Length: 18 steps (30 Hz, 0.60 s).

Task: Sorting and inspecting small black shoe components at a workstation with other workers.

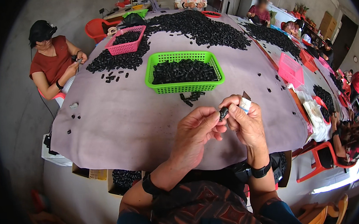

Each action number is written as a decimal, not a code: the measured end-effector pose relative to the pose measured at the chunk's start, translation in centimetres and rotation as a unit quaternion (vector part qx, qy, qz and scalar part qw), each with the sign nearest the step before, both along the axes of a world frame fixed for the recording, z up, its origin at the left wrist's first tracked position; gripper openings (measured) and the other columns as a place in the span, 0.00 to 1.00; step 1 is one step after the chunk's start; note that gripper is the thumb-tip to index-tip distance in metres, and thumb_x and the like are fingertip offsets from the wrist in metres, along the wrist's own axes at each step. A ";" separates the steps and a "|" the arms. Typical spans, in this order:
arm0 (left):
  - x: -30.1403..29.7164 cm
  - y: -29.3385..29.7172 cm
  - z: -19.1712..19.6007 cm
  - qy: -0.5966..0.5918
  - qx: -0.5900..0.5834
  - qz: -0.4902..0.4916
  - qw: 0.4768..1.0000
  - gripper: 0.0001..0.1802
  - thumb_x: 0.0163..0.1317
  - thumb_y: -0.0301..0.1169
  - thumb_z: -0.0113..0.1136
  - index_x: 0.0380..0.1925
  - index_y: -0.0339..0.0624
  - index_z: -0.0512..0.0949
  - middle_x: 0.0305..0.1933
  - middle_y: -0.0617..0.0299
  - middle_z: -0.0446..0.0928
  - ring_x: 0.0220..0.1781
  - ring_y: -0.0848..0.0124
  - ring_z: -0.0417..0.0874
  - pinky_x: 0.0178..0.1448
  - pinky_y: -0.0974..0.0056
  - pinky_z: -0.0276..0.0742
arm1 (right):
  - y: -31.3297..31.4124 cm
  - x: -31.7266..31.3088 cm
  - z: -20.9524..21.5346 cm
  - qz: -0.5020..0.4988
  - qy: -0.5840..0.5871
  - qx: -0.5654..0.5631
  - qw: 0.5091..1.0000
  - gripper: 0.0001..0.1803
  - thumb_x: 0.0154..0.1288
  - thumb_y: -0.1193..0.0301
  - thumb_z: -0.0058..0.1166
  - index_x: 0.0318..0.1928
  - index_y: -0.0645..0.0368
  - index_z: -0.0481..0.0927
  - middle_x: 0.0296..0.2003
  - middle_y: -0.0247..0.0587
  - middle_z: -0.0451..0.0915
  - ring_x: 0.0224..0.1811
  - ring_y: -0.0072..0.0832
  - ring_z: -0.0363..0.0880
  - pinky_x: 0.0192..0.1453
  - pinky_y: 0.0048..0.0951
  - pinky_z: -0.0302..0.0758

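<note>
Black piece (223, 113), near side of green basket (186, 87): pinched by left hand's (198, 125) fingers, right hand (247, 126) meeting it, likely for steadiness. White-wrapped tool (245, 104): grasped in right fingers, tip outward, presumably clear of skin.

Left hand (198, 126), right hand (248, 124) at black part (223, 114); white-wrapped tool (244, 103) in right; green basket (186, 87) beyond
</note>
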<state>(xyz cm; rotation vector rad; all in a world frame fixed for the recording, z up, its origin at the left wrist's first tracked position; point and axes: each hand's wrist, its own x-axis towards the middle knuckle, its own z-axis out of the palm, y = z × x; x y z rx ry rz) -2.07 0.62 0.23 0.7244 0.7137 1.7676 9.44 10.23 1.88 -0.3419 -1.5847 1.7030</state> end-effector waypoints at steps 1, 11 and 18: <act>0.0 0.0 -0.1 -0.010 0.003 -0.004 1.000 0.07 0.64 0.30 0.49 0.39 0.40 0.73 0.34 0.61 0.77 0.32 0.76 0.77 0.34 0.70 0.73 | -0.1 0.0 0.1 -0.005 0.000 0.002 1.000 0.10 0.63 0.70 0.50 0.38 0.64 0.78 0.22 0.31 0.73 0.14 0.09 0.54 0.16 0.15 0.49; -0.2 0.0 -0.1 -0.057 0.012 -0.045 0.997 0.09 0.63 0.32 0.51 0.39 0.39 0.74 0.33 0.62 0.77 0.33 0.76 0.77 0.35 0.70 0.73 | -0.2 0.2 0.2 0.012 0.001 0.006 1.000 0.08 0.62 0.71 0.51 0.37 0.64 0.77 0.23 0.27 0.73 0.15 0.09 0.55 0.17 0.14 0.51; 0.0 0.1 -0.2 -0.033 -0.008 -0.021 0.999 0.10 0.64 0.31 0.48 0.41 0.40 0.74 0.35 0.59 0.77 0.32 0.73 0.77 0.34 0.68 0.72 | -0.2 -0.1 0.1 -0.023 -0.008 0.008 1.000 0.07 0.60 0.70 0.55 0.32 0.63 0.77 0.21 0.28 0.73 0.15 0.10 0.58 0.17 0.14 0.54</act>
